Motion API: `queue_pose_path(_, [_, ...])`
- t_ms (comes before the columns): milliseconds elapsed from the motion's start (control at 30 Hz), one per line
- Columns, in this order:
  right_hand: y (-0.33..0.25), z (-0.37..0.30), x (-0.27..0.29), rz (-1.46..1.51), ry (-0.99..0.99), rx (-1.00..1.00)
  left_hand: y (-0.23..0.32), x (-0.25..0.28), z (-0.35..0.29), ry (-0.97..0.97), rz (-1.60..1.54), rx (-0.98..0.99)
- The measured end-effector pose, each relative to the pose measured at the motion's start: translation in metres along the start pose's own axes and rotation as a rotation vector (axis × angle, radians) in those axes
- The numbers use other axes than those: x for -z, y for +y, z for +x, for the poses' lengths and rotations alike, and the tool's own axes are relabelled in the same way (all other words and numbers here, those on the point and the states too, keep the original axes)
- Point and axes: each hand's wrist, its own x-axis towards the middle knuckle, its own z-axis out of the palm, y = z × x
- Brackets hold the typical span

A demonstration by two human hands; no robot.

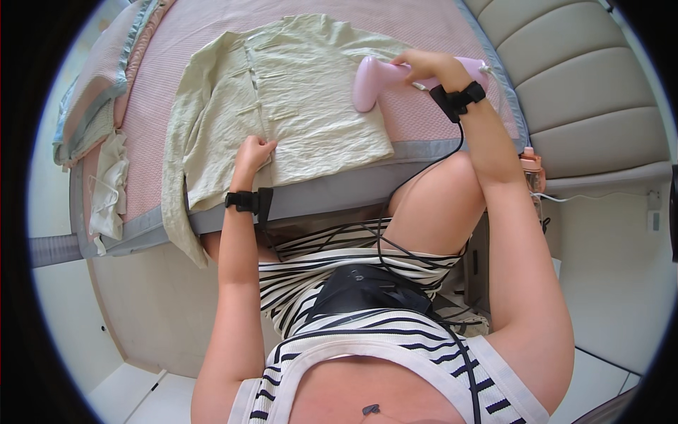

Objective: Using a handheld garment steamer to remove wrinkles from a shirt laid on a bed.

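Observation:
A pale green long-sleeved shirt [311, 106] lies spread on the bed, its front facing up and one sleeve hanging over the near edge. My left hand [254, 152] is closed at the lower front opening, pinching the cloth near the hem. In my right hand [431, 67] is a pink handheld garment steamer [376, 81], gripped by its handle. The steamer's broad head points left and rests on or just above the shirt's right side; I cannot tell which. Part of the right sleeve is hidden behind the steamer and my hand.
The bed has a pink quilted cover [191, 32] with a grey-blue border. Folded bedding [106, 92] and a white cloth [111, 187] lie at the left. A padded headboard [586, 78] stands at the right, near a bottle [531, 169] and a white cable [579, 198]. Black cables run from my wrist straps across my lap.

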Motion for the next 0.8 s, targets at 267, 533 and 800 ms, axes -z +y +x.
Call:
queue_pose_path(267, [-0.005,0.01,0.0,-0.003,-0.005,0.051,0.008,-0.006,0.007,-0.024,-0.038,-0.009])
queue_pose_path(533, [0.012,0.0,-0.001,0.024,0.007,0.036,0.01,-0.002,0.005,-0.031,-0.05,-0.014])
queue_pose_path(800, [0.031,-0.016,-0.004,0.061,0.052,-0.026,0.008,0.001,0.004,-0.065,-0.111,0.004])
